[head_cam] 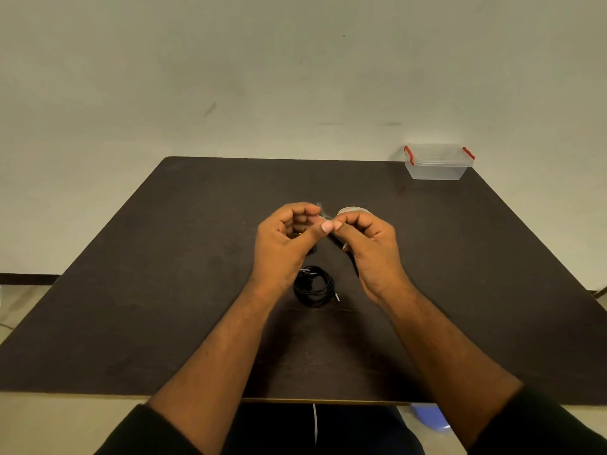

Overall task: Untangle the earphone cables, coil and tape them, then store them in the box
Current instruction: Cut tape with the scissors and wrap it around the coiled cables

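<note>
Counts, taken with the counter (164, 307) as landmark.

Counter: one, dark top.

Hands: two, left hand (282, 244) and right hand (371, 247), both raised over the counter's middle, fingertips meeting on one small clear strip of tape (321, 212).

Earphone coils: one, black earphone coil (313, 285), lying on the counter nearer its front edge than the hands.

Tape rolls: one, tape roll (353, 210), partly hidden behind the right hand, above the counter's middle.

Boxes: one, clear box (438, 164) at the counter's far right corner. Red latches (409, 155) on it: two, one per end.

Something small and yellow shows under the left hand; too hidden to count as anything.
</note>
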